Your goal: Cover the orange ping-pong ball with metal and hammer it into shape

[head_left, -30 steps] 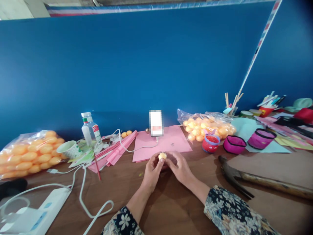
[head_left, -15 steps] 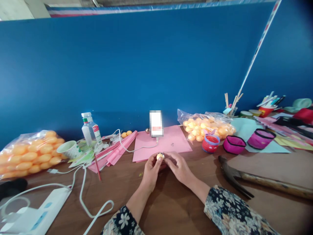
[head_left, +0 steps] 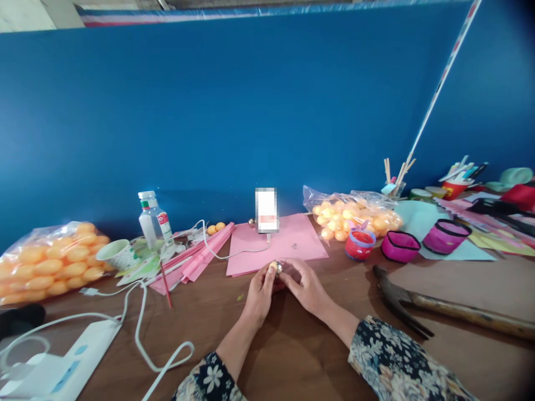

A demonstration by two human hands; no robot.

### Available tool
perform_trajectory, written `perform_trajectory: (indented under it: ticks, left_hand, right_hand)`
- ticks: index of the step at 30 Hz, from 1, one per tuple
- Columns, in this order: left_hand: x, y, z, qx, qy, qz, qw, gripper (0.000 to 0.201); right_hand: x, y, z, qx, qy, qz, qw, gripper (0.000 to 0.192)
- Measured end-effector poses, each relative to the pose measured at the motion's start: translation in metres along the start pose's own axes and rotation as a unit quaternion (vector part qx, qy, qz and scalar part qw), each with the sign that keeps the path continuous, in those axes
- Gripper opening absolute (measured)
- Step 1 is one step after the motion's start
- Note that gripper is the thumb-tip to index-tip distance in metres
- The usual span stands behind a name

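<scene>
A small shiny metallic ball [head_left: 278, 268] with a pale yellow part beside it is held between my two hands, just above the brown table. My left hand [head_left: 259, 291] is closed on it, thumb laid over the yellow part. From the other side, my right hand [head_left: 307, 287] pinches the metallic side with its thumb and fingers. Whether the yellow and metallic parts are one piece cannot be made out. Pink paper sheets [head_left: 246, 250] lie just beyond my fingertips, with a blurred-out phone [head_left: 267, 210] standing on them, a white cable plugged in.
Bags of orange balls [head_left: 48, 267] sit at left and right back [head_left: 351, 214]. A hammer [head_left: 455, 309] lies at right, near a red cup [head_left: 360, 245] and a magenta fabric ring [head_left: 400, 247]. At left are a glass bottle [head_left: 154, 223], paper cup [head_left: 119, 254] and power strip [head_left: 71, 362].
The ball has turned in my fingers, so more of its metallic side shows and less of the yellow. Both hands stay in nearly the same place.
</scene>
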State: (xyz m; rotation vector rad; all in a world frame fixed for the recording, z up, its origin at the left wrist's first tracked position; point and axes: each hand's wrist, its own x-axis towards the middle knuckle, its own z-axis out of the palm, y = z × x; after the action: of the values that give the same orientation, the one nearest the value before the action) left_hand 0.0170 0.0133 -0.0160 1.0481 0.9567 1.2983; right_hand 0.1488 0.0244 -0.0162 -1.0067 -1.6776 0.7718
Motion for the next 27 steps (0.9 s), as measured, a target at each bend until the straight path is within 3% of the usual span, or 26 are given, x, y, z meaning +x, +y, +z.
perform_trajectory:
  ticks: [13, 27]
  left_hand:
    - [0.0020, -0.0036, -0.0022, 0.002, 0.028, 0.002, 1.000, 0.042]
    - [0.0025, -0.0055, -0.0036, 0.030, -0.003, 0.010, 0.999, 0.045]
  right_hand:
    - [0.0004, 0.0032, 0.0003, 0.008, 0.001, -0.010, 1.000, 0.027]
    - [0.0008, -0.0010, -0.0006, -0.018, 0.016, -0.008, 1.000, 0.023]
